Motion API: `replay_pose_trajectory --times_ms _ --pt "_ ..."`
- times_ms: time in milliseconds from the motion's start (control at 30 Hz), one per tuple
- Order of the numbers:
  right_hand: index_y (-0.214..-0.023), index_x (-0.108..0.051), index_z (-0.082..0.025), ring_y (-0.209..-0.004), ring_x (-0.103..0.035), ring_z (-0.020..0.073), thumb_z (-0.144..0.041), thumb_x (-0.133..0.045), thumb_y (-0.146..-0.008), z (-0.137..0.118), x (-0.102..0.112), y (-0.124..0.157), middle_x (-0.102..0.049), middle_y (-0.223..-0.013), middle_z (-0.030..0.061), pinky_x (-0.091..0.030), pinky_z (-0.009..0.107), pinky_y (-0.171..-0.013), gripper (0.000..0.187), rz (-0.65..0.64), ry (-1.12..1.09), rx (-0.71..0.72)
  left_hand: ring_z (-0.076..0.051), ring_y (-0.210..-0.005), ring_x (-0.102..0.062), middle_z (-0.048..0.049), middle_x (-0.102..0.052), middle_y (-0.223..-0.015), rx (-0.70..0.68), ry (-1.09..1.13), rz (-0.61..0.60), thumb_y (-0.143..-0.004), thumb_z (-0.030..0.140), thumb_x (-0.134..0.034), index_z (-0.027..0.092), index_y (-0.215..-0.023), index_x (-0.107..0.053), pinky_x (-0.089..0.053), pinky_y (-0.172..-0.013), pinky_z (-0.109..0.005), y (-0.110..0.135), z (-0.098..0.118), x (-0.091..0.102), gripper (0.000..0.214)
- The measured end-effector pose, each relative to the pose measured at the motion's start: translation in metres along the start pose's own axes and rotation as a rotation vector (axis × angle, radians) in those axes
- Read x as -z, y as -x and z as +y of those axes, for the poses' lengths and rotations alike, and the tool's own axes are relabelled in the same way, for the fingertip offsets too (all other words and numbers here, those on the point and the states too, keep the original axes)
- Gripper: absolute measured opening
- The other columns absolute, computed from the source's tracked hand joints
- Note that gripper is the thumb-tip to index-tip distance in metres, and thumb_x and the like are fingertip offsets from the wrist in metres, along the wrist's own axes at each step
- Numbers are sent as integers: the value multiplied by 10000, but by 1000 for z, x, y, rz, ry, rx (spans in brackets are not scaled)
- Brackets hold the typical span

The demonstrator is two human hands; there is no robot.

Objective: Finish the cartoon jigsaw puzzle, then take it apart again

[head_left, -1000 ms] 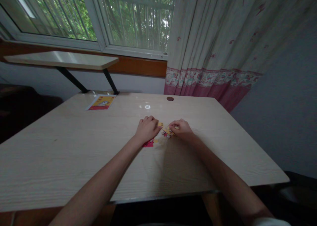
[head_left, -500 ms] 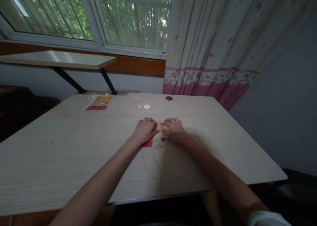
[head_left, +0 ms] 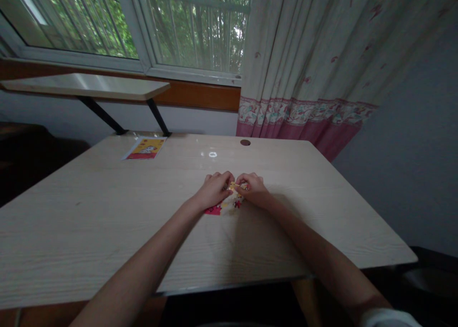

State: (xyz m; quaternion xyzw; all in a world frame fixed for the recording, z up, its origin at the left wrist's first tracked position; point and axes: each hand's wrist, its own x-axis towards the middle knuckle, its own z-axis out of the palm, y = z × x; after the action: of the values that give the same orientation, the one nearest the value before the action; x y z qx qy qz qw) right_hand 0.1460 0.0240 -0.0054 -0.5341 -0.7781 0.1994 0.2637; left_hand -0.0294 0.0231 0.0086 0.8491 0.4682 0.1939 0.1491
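Note:
Both hands meet over small jigsaw puzzle pieces in the middle of the table. My left hand [head_left: 215, 189] is closed, thumb and fingertips at the left edge of some yellow puzzle pieces [head_left: 234, 185]. From the other side my right hand [head_left: 253, 187] pinches the same yellow pieces, its thumb across them. Under and beside my left hand lies a red puzzle section [head_left: 213, 210]. A small dark-red and white piece [head_left: 237, 204] sits just below my right thumb. My fingers hide part of the yellow pieces, so how they join is unclear.
The pale wooden table [head_left: 118, 222] extends around the hands. A yellow and red picture card [head_left: 146, 148] lies at the back left, by the black legs of a raised shelf [head_left: 89, 86]. A round brown cable hole [head_left: 245, 142] is at the back edge, before a curtain [head_left: 304, 79].
Both hands have shifted slightly, their fingertips now closer together at the top of the yellow pieces. The yellow pieces look more tilted. The view has moved a little.

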Motion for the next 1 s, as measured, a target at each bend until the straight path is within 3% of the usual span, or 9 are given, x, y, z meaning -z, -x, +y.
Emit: replay_pose_trajectory --times_ms 167,367,500,600,867,1000 --pt "-809 -571 -198 -779 -557 143 -254 -586 -705 2 0 0 -619 -798 5 -414 282 -759 120 126 -282 79 -164 -804 -542 -6 -592 -820 -54 318 126 -752 202 -537 187 -911 -523 -387 -748 -283 -1 4 2 161" --pt "-1031 -532 -187 -630 -570 116 -304 -621 -678 0 0 0 -624 -709 -5 -444 231 -620 383 152 -609 27 -142 -748 -552 -28 -598 -806 -41 689 171 -794 245 -524 157 -947 -577 -417 -679 -254 -5 0 -5 184" --pt "-836 -611 -175 -634 -575 116 -320 -617 -675 -3 1 0 -635 -706 14 -437 218 -592 217 212 -642 -5 -124 -697 -562 -18 -597 -765 32 952 191 -709 240 -629 143 -901 -576 -436 -653 -242 -7 1 -10 222" --pt "-752 -607 -166 -607 -563 113 -345 -626 -665 -2 -1 -2 -623 -674 15 -430 214 -563 199 277 -698 -51 -103 -635 -569 4 -594 -725 132 1135 191 -623 224 -705 148 -893 -551 -438 -599 -213 -7 7 -10 320" --pt "-750 -587 -174 -578 -555 114 -398 -649 -624 5 1 -7 -613 -649 12 -450 224 -554 265 276 -805 -83 -80 -492 -539 5 -600 -610 350 1389 235 -533 233 -747 122 -800 -581 -403 -481 -184 -7 11 -9 333" --pt "-731 -599 -168 -549 -537 106 -377 -648 -616 11 3 -8 -605 -616 8 -438 217 -529 244 193 -772 -135 -58 -460 -503 22 -580 -596 338 1287 294 -557 225 -728 129 -796 -598 -379 -463 -169 -7 11 -8 289"
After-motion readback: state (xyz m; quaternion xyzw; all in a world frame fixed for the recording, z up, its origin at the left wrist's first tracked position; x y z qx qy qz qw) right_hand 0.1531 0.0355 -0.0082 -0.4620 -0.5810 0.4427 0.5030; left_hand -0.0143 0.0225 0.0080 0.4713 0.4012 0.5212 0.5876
